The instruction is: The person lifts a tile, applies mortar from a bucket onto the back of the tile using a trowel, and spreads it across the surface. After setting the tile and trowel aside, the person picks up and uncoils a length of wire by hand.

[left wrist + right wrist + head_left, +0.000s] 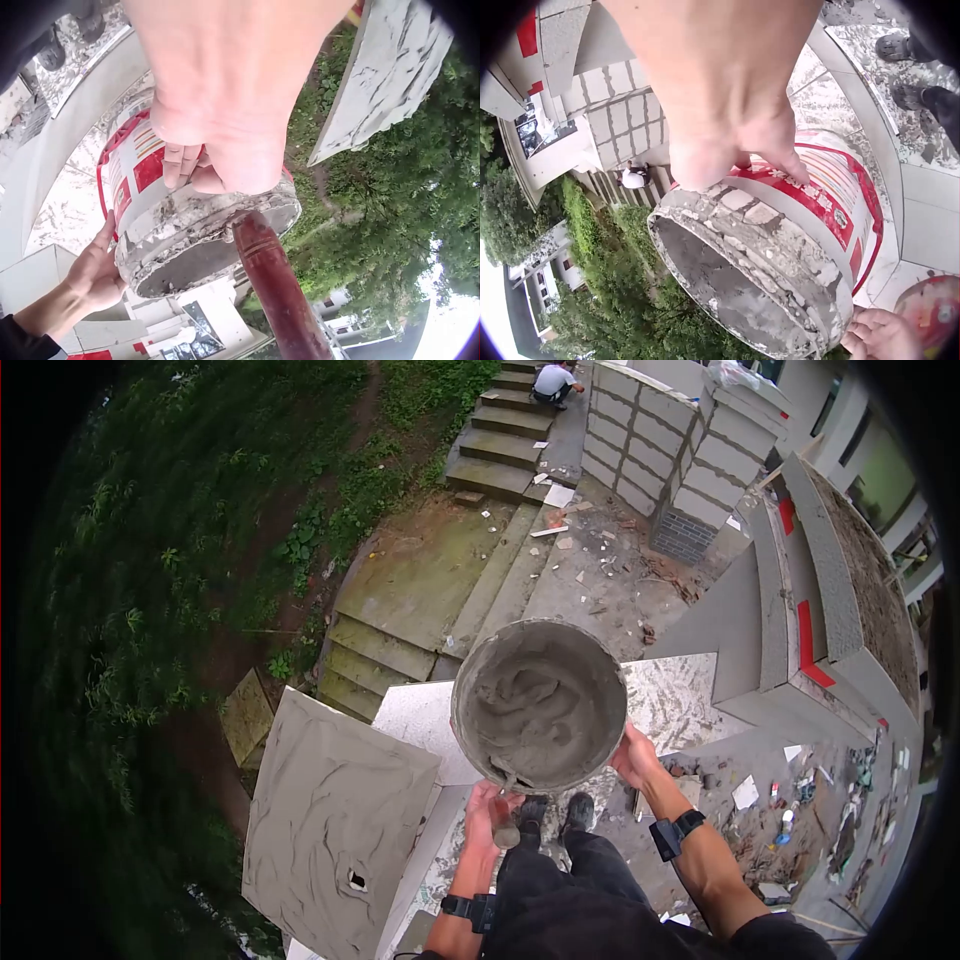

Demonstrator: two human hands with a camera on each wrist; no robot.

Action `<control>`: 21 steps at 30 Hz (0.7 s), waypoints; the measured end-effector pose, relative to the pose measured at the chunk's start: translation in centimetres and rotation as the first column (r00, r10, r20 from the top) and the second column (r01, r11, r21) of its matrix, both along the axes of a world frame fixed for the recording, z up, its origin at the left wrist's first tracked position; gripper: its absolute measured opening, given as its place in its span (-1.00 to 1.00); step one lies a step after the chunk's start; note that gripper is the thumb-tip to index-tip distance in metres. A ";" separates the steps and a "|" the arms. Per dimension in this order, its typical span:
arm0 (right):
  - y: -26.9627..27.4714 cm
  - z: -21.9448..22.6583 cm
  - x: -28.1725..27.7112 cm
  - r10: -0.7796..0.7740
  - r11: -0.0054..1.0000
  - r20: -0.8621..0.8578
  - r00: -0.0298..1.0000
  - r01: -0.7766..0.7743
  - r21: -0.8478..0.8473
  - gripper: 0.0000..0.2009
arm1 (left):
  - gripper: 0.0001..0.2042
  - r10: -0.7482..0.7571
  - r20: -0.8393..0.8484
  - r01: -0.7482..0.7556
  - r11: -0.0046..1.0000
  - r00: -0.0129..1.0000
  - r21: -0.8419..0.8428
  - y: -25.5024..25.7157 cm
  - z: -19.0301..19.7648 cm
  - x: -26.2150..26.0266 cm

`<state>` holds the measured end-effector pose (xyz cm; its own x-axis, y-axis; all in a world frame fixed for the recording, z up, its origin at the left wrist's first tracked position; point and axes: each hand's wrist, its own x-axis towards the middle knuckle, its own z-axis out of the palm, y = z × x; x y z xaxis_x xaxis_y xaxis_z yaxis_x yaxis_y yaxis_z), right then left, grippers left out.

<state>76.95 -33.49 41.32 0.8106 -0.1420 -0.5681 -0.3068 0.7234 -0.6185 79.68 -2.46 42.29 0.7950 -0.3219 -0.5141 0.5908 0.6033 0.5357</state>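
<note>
A round bucket (612, 745) of wet grey mortar (540, 705) is in front of me, mouth up in the head view. Red and white labels cover its side (821, 199), and mortar crusts its rim. My left hand (483, 815) holds the near left side, fingers bent against the wall in the left wrist view. On the opposite side my right hand (632, 757) grips the wall below the rim. A reddish-brown tool handle (274, 289) juts out over the rim beside my left hand; its other end is hidden inside the bucket.
Left of the bucket lies a slab (330, 810) coated in wet mortar. White tiled ledge (675, 695) extends beneath and right of it. Concrete steps (505, 450) rise ahead, where a person (553, 382) crouches. Rubble (790, 820) litters the ground at right.
</note>
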 end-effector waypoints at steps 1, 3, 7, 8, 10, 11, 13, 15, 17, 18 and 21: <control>-0.4 0.1 0.6 0.007 1.000 0.004 1.000 -0.007 -0.020 -0.47 | -0.92 0.008 0.008 -0.008 1.000 1.000 0.007 -0.2 -0.6 -0.2; -1.3 0.2 2.4 0.036 0.998 -0.001 0.999 -0.036 -0.054 -0.48 | -0.92 0.017 0.005 -0.017 1.000 1.000 0.005 -1.0 -0.8 -0.2; -1.9 1.4 6.3 0.137 0.976 -0.086 0.987 -0.149 -0.158 -0.48 | -0.94 0.101 -0.018 -0.101 0.994 0.995 -0.027 -1.7 -0.9 -1.0; -2.4 -0.8 7.1 0.152 0.961 -0.129 0.980 -0.177 -0.212 -0.46 | -0.94 0.146 -0.038 -0.149 0.986 0.989 -0.072 -1.7 -1.8 -1.2; -2.5 -2.4 8.6 0.158 0.941 -0.204 0.966 -0.210 -0.265 -0.38 | -0.85 0.145 -0.059 -0.152 0.980 0.988 -0.130 -1.9 -2.5 -0.6; -2.6 -4.0 8.9 0.143 0.930 -0.129 0.981 -0.178 -0.322 -0.31 | -0.73 0.158 0.038 -0.154 0.983 0.987 -0.098 -2.2 -2.4 -0.9; -2.7 -3.4 8.8 0.180 0.954 -0.125 0.976 -0.204 -0.221 -0.22 | -0.65 0.143 0.015 -0.141 0.984 0.990 -0.104 -2.0 -4.8 -0.5; -2.5 -2.5 7.1 0.131 0.934 -0.142 0.981 -0.170 -0.315 -0.22 | -0.62 0.061 0.080 -0.049 0.988 0.995 -0.145 0.8 -9.9 0.5; -3.2 -2.2 3.8 0.149 0.874 -0.164 0.975 -0.208 -0.439 -0.29 | -0.75 -0.079 0.012 0.079 0.997 0.997 -0.009 2.7 -11.7 1.0; -3.8 -3.2 1.6 0.180 0.801 -0.164 0.970 -0.242 -0.548 -0.32 | -0.80 -0.135 -0.032 0.137 0.989 0.990 0.063 3.2 -11.7 1.0; -6.7 -3.0 -7.4 0.258 0.452 -0.287 0.922 -0.378 -0.808 -0.32 | -0.68 -0.420 -0.116 0.429 0.807 0.900 0.406 -1.1 -2.7 -2.6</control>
